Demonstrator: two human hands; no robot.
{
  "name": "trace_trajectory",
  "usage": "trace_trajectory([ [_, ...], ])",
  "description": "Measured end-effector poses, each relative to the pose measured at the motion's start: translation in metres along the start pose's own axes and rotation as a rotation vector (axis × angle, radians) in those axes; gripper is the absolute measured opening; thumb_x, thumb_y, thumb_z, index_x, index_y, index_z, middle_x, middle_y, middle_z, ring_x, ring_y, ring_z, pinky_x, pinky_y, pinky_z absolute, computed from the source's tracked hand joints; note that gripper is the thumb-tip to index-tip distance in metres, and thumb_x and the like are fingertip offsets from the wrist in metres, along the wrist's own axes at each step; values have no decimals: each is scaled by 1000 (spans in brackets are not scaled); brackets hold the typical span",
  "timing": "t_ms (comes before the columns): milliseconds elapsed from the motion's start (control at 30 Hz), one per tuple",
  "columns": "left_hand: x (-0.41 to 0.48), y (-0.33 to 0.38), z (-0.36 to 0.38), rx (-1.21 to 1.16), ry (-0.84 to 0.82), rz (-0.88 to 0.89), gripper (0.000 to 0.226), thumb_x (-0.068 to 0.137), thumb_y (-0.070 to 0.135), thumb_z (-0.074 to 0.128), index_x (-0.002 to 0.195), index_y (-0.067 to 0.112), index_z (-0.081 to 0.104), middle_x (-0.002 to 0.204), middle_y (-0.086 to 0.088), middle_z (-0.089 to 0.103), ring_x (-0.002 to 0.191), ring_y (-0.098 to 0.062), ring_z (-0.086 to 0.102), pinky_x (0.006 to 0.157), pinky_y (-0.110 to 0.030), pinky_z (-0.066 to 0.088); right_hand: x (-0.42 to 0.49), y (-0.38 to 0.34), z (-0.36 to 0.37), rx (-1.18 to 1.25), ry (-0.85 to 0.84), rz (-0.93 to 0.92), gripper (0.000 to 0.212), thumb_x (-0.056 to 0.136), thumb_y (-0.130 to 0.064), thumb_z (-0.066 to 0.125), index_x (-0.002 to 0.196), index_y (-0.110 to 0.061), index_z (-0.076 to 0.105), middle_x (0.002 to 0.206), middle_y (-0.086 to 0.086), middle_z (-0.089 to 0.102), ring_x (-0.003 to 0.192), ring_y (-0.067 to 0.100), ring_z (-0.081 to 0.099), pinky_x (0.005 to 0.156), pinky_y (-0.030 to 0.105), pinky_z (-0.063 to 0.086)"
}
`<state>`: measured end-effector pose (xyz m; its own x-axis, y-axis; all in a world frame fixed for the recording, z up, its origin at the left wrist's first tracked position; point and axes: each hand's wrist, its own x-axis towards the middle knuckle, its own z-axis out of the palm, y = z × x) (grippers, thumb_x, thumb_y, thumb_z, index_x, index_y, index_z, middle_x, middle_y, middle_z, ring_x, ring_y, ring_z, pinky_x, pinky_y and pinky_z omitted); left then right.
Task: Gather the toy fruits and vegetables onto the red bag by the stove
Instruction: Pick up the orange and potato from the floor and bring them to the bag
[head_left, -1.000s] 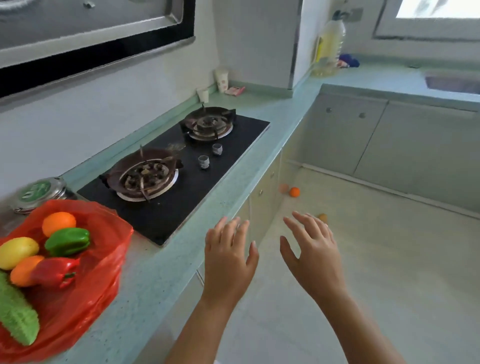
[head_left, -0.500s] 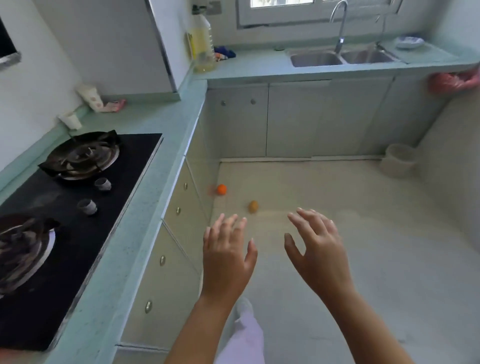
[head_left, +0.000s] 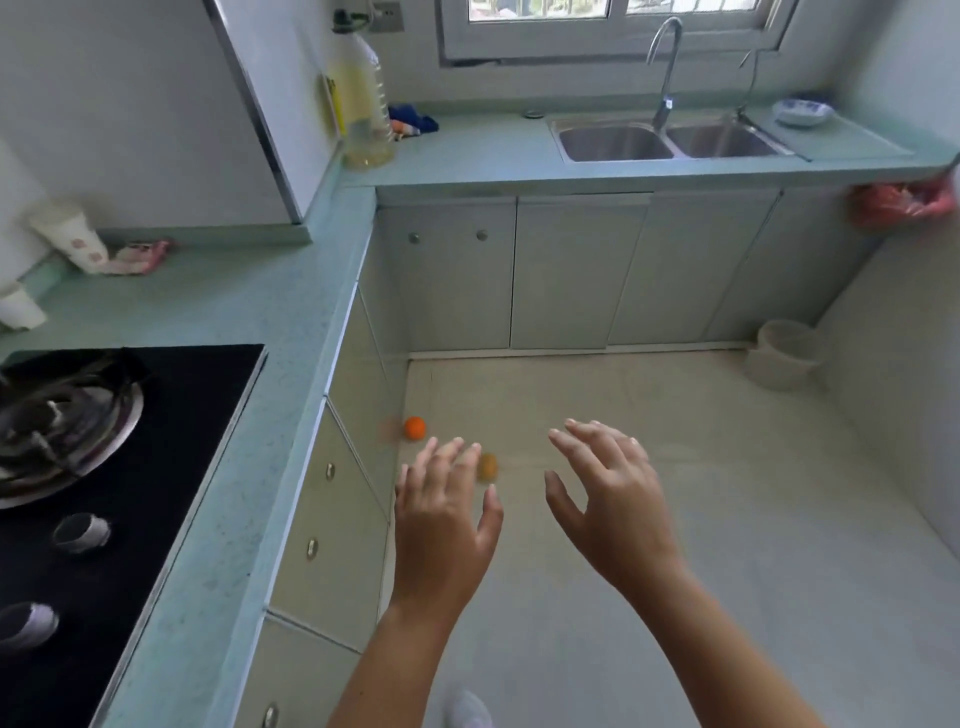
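Two toy fruits lie on the pale kitchen floor: a small orange one (head_left: 414, 428) close to the base of the left cabinets, and a brownish-yellow one (head_left: 487, 466) a little to its right. My left hand (head_left: 444, 519) hovers in the air with fingers spread, its fingertips overlapping the brownish fruit in the view. My right hand (head_left: 610, 501) is held beside it, open too, with nothing in it. The red bag with the gathered toys is out of view to the left.
The black gas stove (head_left: 104, 493) sits in the teal counter (head_left: 270, 395) at left. Cabinets (head_left: 561, 270) run under the far counter with a double sink (head_left: 665, 140) and an oil bottle (head_left: 363, 98). A white bin (head_left: 784, 353) stands in the floor's far right corner.
The view has swung right, away from the red bag and toward the floor and sink. Both hands stay raised and open; the floor fruits now appear nearer my left fingertips.
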<state>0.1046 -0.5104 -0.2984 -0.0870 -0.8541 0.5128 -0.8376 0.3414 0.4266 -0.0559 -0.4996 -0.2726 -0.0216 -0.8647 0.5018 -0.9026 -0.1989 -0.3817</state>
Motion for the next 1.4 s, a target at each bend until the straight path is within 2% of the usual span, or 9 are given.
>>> trace_trajectory([
  [300, 84, -28, 55, -4, -28, -12, 40, 81, 28, 45, 110, 6, 63, 112, -13, 64, 111, -34, 54, 90, -53, 45, 82, 45, 44, 0, -18, 40, 40, 81, -34, 47, 107, -10, 64, 109, 10, 65, 104, 33, 58, 85, 53, 48],
  [567, 156, -26, 126, 5, -48, -23, 40, 80, 30, 46, 110, 9, 62, 113, -12, 64, 115, -26, 45, 95, -44, 40, 157, 112, 74, 20, -10, 40, 39, 80, -32, 47, 105, -9, 65, 107, 11, 66, 101, 33, 60, 82, 54, 49],
  [667, 196, -19, 160, 19, -50, -37, 41, 79, 30, 46, 110, 9, 62, 111, -12, 64, 113, -26, 45, 92, -44, 43, 202, 152, 83, 25, -10, 40, 39, 80, -32, 47, 105, -8, 65, 107, 12, 66, 101, 34, 60, 82, 54, 49],
  [800, 258, 2, 204, 16, -62, -47, 41, 79, 30, 46, 110, 9, 62, 112, -11, 64, 114, -25, 44, 91, -51, 43, 256, 200, 94, 35, -12, 15, 40, 79, -32, 48, 106, -8, 65, 107, 12, 66, 100, 33, 60, 81, 54, 49],
  [967, 313, 1, 237, 46, -54, -68, 42, 80, 30, 45, 111, 8, 62, 113, -12, 63, 114, -25, 44, 92, -53, 42, 303, 238, 115, 65, -23, -19, 39, 79, -32, 48, 105, -8, 65, 106, 11, 66, 98, 33, 61, 80, 53, 50],
  [1100, 330, -18, 262, 57, -64, -134, 42, 80, 30, 45, 110, 6, 63, 112, -14, 63, 113, -25, 44, 93, -48, 44, 332, 259, 141, 103, -77, -40, 39, 79, -32, 48, 106, -10, 64, 107, 10, 66, 100, 31, 59, 80, 54, 50],
  [1233, 331, -42, 286, 55, -88, -181, 43, 79, 30, 45, 108, 4, 64, 111, -15, 64, 113, -24, 43, 96, -37, 31, 350, 275, 172, 129, -148, -56, 38, 80, -33, 48, 107, -11, 64, 109, 10, 65, 103, 33, 59, 81, 54, 49],
  [1400, 335, -87, 325, 33, -104, -194, 42, 79, 28, 45, 108, 3, 63, 111, -17, 63, 113, -27, 43, 97, -39, 31, 361, 287, 229, 138, -247, -83, 37, 81, -32, 49, 108, -11, 63, 110, 10, 65, 104, 33, 59, 82, 53, 49],
])
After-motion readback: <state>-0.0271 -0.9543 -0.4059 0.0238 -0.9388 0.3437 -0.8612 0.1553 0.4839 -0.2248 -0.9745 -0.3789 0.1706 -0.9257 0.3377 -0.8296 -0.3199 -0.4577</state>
